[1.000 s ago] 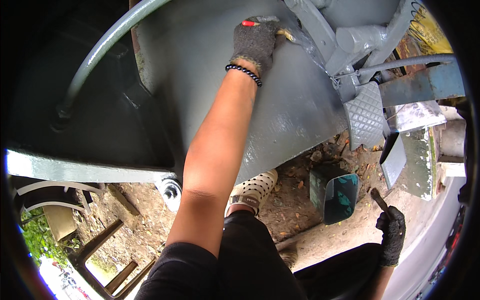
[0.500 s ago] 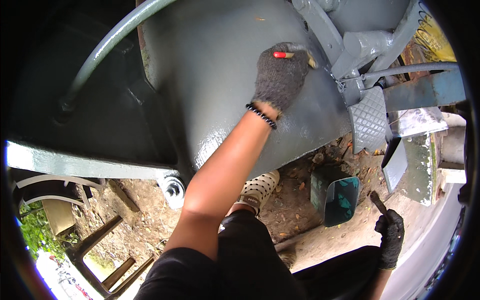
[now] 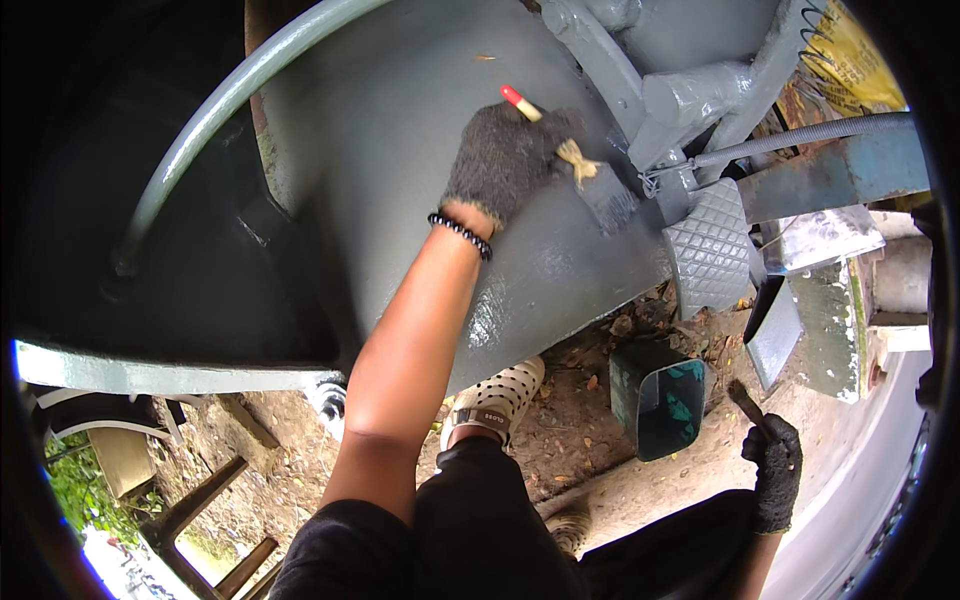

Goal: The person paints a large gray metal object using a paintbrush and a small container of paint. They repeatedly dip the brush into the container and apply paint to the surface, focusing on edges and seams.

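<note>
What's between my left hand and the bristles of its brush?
In the head view, the brush's yellowish neck lies between the left hand and the grey-coated bristles.

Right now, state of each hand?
Left hand: closed, holding a paintbrush.
Right hand: closed, holding a dark stick-like thing, exact kind unclear.

Several rows of dark printing ran across the yellow bag (image 3: 858, 58) at the upper right, slanting with its surface, the smaller characters too blurred to tell. One short word in pale capital letters stood on the dark heel strap (image 3: 482, 415) of the cream perforated clog (image 3: 512, 390).
</note>
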Motion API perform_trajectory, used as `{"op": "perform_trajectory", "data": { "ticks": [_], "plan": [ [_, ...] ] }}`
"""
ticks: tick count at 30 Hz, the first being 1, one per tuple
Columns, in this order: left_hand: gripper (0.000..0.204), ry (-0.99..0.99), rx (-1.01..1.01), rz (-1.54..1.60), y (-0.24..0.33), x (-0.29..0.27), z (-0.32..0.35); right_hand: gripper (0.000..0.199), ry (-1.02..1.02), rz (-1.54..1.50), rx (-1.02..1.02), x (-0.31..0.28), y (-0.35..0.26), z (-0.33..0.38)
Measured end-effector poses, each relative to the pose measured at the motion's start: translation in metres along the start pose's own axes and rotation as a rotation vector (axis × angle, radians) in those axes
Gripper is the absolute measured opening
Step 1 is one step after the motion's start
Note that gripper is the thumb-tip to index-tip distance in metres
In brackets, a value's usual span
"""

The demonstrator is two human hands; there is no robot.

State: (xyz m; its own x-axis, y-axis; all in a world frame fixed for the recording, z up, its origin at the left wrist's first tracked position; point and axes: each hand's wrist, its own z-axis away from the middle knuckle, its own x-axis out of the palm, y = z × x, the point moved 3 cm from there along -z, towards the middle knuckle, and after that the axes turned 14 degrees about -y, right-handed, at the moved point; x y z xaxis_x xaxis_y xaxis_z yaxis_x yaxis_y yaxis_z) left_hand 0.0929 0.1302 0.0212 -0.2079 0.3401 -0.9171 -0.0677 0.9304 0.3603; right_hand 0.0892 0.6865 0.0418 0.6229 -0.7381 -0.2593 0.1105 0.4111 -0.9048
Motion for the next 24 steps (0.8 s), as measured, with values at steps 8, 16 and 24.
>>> {"op": "perform_trajectory", "data": {
  "ticks": [8, 16, 24],
  "plan": [
    [0.029, 0.198, -0.431, 0.234, -0.092, -0.035, -0.1, 0.061, 0.03, 0.047, 0.065, -0.005, -0.002, 0.002],
    [0.051, 0.556, -0.324, 0.497, -0.113, -0.036, -0.103, 0.06, 0.026, 0.088, 0.039, 0.004, -0.01, 0.006],
    [0.031, 0.404, 0.036, 0.092, -0.012, -0.013, -0.014, 0.061, -0.019, 0.069, 0.008, 0.011, -0.016, 0.007]
  ]
}}
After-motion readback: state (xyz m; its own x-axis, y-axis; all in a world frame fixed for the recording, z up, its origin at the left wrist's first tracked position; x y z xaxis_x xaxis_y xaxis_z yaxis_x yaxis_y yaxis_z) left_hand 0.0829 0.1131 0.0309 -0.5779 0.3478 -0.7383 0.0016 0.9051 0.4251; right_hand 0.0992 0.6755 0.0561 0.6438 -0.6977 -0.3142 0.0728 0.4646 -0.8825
